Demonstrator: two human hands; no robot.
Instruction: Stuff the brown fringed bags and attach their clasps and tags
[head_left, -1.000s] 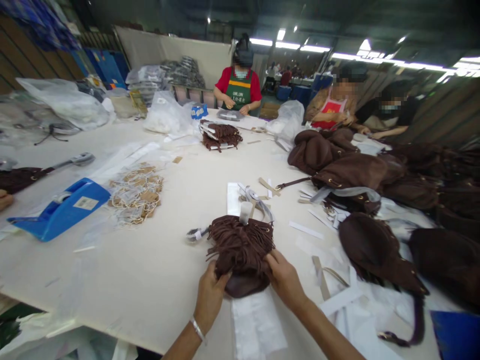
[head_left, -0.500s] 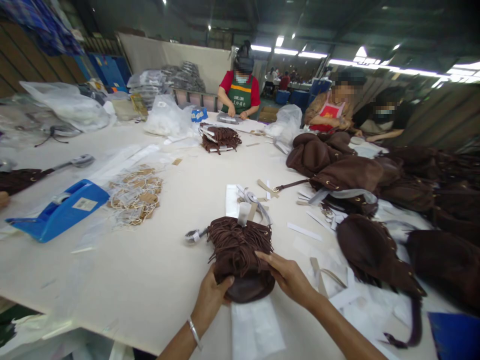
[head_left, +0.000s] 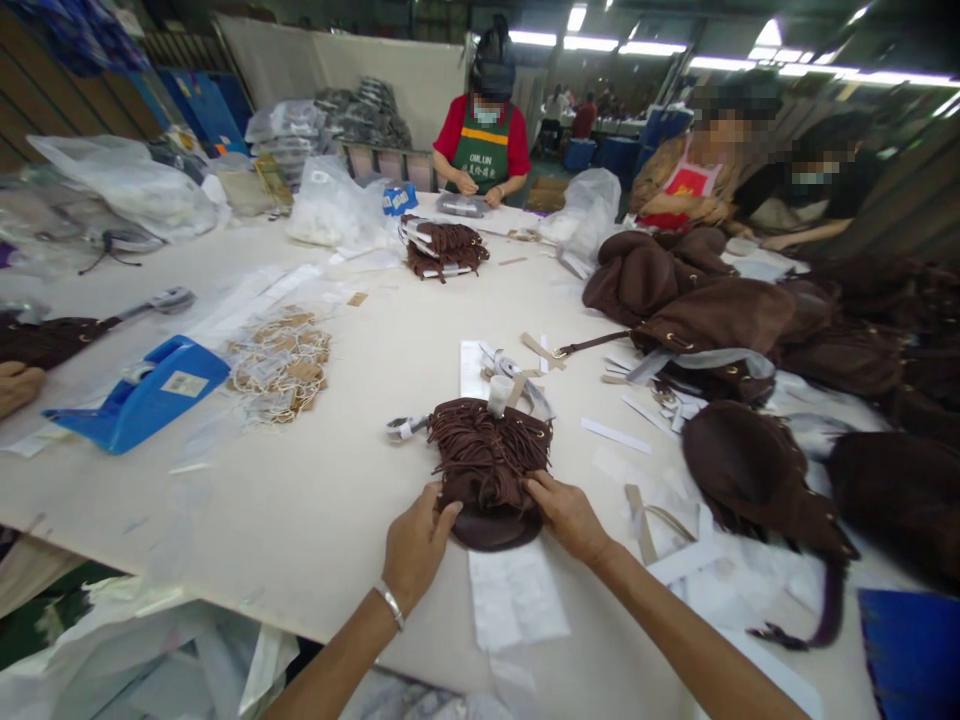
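Clasped the fringed brown pouch (head_left: 487, 460) from both sides, left grip (head_left: 415, 545) and right grip (head_left: 568, 515) curled shut on its lower edge, likely pinning it flat on the surface (head_left: 322, 500), over a white sheet (head_left: 517, 605) and left of heaped brown bags (head_left: 750, 480).

I see a dark brown fringed bag (head_left: 491, 470) on the cream counter (head_left: 337, 500), a blue tape dispenser (head_left: 142, 395) at left, white paper (head_left: 517, 600) near me.
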